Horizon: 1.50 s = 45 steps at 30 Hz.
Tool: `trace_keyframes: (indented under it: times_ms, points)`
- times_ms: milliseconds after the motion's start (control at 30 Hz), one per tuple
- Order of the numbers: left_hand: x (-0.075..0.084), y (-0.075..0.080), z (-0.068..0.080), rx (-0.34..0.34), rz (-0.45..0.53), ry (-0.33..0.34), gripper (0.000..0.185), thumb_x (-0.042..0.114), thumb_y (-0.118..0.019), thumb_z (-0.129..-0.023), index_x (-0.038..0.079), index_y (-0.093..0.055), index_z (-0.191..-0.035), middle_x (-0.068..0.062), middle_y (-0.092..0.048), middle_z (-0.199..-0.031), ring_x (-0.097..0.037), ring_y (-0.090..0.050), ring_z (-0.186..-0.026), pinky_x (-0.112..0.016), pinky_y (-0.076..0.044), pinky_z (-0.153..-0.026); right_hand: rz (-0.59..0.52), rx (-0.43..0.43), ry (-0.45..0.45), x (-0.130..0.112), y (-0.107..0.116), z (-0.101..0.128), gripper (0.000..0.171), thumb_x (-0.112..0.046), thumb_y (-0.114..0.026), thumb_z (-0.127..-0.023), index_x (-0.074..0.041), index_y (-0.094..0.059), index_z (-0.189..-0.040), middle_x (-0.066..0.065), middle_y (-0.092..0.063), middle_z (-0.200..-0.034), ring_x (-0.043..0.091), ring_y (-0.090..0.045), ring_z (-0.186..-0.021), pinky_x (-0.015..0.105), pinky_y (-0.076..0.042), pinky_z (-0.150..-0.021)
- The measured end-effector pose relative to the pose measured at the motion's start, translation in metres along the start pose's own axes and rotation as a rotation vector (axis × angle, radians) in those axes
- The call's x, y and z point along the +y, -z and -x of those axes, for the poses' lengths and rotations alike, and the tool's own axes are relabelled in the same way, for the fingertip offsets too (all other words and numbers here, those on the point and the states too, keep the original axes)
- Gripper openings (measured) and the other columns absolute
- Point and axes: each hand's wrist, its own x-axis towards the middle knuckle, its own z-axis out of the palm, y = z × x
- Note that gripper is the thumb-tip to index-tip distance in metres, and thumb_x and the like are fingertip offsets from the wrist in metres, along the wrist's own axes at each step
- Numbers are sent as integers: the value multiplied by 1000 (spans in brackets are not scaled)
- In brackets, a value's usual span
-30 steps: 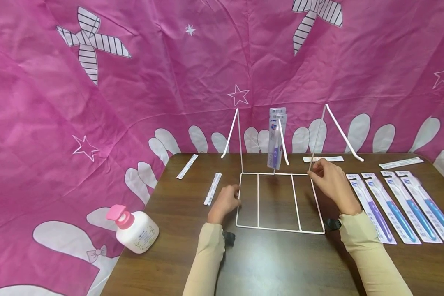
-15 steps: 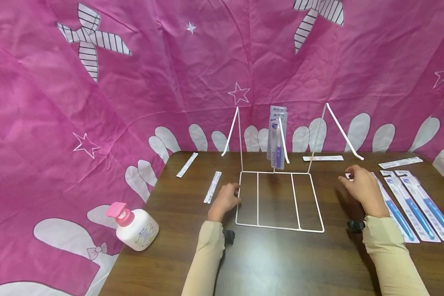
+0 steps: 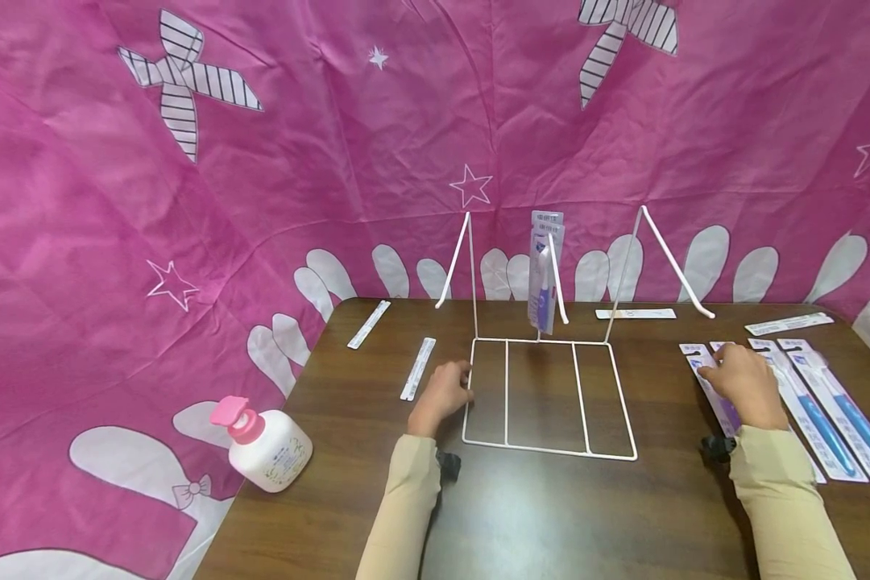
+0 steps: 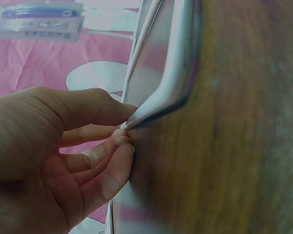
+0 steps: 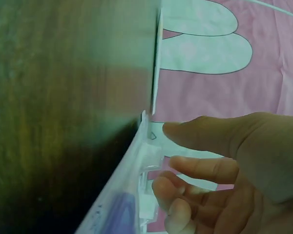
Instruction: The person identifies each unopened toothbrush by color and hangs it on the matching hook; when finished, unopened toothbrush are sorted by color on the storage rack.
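A white wire rack (image 3: 548,451) stands mid-table with three slanted hooks. A packaged purple toothbrush (image 3: 544,274) hangs on the middle hook. My left hand (image 3: 449,388) grips the rack's left base wire; in the left wrist view its fingers (image 4: 115,141) pinch the wire (image 4: 158,97). My right hand (image 3: 728,370) rests at the right over a row of packaged toothbrushes. Its relaxed fingers (image 5: 195,168) touch the top of the purple-brush pack (image 3: 698,362), whose edge (image 5: 136,180) shows in the right wrist view.
Blue-brush packs (image 3: 826,411) lie side by side at the right edge. Thin white strips lie at the back left (image 3: 368,324), (image 3: 417,368) and at the back right (image 3: 635,313), (image 3: 789,324). A pump bottle (image 3: 264,447) stands at the front left corner. Pink cloth hangs behind.
My right hand left the rack's right rear corner and moved right, down onto the toothbrush packs. The left hand has kept its grip on the rack.
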Motion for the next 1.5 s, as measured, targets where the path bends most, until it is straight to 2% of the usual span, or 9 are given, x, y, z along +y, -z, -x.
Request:
trace_keyframes:
  times_ms: [167,300,500,700,833,933,1100,1333,1500]
  points:
    - [0,0,2,0,-3,3,44,-1,-78,-79,-2,-67,-122,-3,-64,-89,-17,-56,-74,-33,-49,-67,-8,-19,-41,1,-1,2,28,-13,-66,-82,-7,-52,-59,13,-51,-61,38,-53,-62,49,-39,-50]
    - [1,0,2,2,3,2,45,-1,-77,-79,-3,-66,-122,-4,-64,-89,-17,-56,-74,-33,-49,-65,-14,-22,-86,0,0,0,33,-15,-65,-83,-9,-47,-55,17,-53,-62,44,-56,-64,53,-41,-50]
    - [1,1,2,-2,2,13,47,-1,-77,-80,-4,-65,-125,-4,-64,-90,-16,-55,-73,-31,-49,-64,3,-92,-155,0,1,-5,35,-18,-63,-85,-7,-48,-55,25,-56,-68,55,-58,-75,58,-45,-55]
    - [3,2,2,4,0,12,47,-1,-77,-79,-4,-65,-124,-5,-64,-90,-17,-56,-74,-32,-49,-65,9,-97,-231,-1,2,-9,31,-19,-63,-84,11,-59,-76,51,-53,-100,67,-53,-93,67,-45,-65]
    - [2,1,1,6,-5,6,47,-1,-78,-78,-4,-65,-124,-5,-64,-90,-17,-56,-74,-33,-50,-66,-2,-78,-248,-6,6,-7,38,-17,-63,-83,19,-57,-91,54,-47,-109,70,-49,-97,70,-42,-71]
    - [1,0,0,3,-3,5,47,-1,-78,-78,-4,-65,-124,-5,-64,-89,-17,-56,-74,-33,-50,-66,-1,-56,-236,-9,11,-4,32,-17,-62,-82,15,-58,-82,53,-50,-104,69,-49,-94,69,-41,-69]
    - [0,0,1,3,6,2,46,-2,-78,-79,-4,-65,-123,-5,-64,-88,-18,-56,-74,-33,-50,-65,28,-20,-184,-14,23,0,30,-17,-62,-81,-4,-52,-57,41,-56,-82,60,-55,-82,61,-42,-60]
    - [0,0,1,-4,11,9,46,-1,-77,-80,-4,-65,-124,-5,-64,-89,-17,-56,-74,-32,-49,-65,12,-27,-177,-26,38,7,29,-18,-61,-83,-5,-54,-59,34,-57,-77,59,-56,-83,59,-41,-57]
    - [0,1,0,0,0,-3,46,-1,-78,-79,-3,-66,-123,-5,-65,-89,-18,-57,-74,-33,-50,-66,-15,36,-157,-37,49,15,26,-18,-62,-84,-5,-58,-62,36,-59,-79,63,-53,-85,59,-39,-56]
